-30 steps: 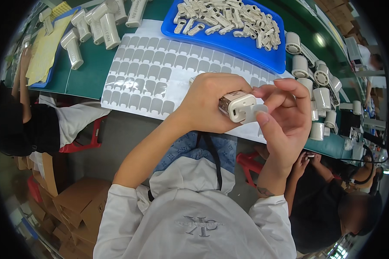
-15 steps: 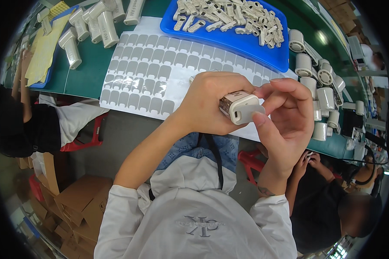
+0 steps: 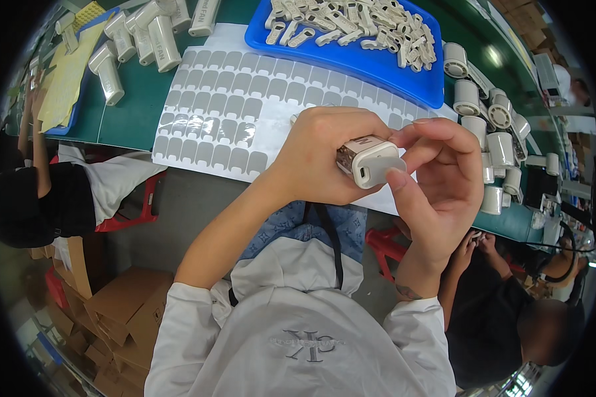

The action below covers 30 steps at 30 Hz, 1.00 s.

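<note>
Left hand (image 3: 331, 155) clamped around white handle (image 3: 372, 153), centre of frame; slotted end exposed. Grey sticker (image 3: 385, 171) across handle end, overhanging right edge. Right hand (image 3: 447, 173) at right of handle, thumb touching sticker; finger pinch cannot be told. Sticker sheet (image 3: 266, 122) left of centre. Blue tray (image 3: 357, 61) with small parts (image 3: 351, 24), top. Fans (image 3: 467, 99) upper right.
</note>
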Tool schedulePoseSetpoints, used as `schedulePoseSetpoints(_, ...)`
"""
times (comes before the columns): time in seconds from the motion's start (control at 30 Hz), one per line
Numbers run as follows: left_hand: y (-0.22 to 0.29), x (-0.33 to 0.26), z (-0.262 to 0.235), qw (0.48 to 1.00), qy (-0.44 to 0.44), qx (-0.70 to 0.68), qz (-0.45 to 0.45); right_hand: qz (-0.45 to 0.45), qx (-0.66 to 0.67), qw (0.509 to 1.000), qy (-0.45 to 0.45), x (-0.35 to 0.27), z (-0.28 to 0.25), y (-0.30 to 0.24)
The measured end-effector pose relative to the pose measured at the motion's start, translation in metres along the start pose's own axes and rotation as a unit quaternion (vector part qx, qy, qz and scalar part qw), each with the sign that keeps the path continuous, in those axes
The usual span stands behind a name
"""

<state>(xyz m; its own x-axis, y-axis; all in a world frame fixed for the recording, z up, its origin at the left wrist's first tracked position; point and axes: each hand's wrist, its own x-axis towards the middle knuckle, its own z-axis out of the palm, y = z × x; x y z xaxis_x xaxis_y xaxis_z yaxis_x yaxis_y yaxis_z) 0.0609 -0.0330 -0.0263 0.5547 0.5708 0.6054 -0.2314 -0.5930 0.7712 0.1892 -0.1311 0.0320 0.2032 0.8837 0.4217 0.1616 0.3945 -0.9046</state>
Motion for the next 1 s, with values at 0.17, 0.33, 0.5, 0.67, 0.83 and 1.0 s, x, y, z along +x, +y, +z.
schedulePoseSetpoints(0.17, 0.0, 0.001, 0.0, 1.0, 0.002, 0.003, 0.005, -0.008, -0.008, 1.0, 0.008, 0.0, 0.001, 0.002)
schedulePoseSetpoints(0.33, 0.0, 0.001, -0.001, 1.0, 0.002, 0.001, 0.0, -0.019, -0.011, 1.0, 0.009, 0.0, 0.002, 0.004)
schedulePoseSetpoints(0.5, 0.003, 0.002, -0.001, 0.999, 0.01, -0.004, -0.036, -0.024, -0.017, 0.999, 0.013, 0.0, 0.004, 0.003)
schedulePoseSetpoints(0.67, 0.005, 0.002, -0.002, 1.0, 0.009, -0.001, -0.03, -0.035, -0.042, 0.998, 0.011, -0.001, 0.004, 0.003)
schedulePoseSetpoints(0.83, 0.004, 0.0, 0.001, 0.999, 0.007, -0.009, -0.036, -0.081, -0.217, 0.973, -0.005, 0.0, 0.004, -0.005)
schedulePoseSetpoints(1.0, 0.005, -0.001, -0.007, 0.996, -0.019, -0.055, -0.06, 0.094, -0.167, 0.981, -0.037, 0.009, -0.005, -0.016)
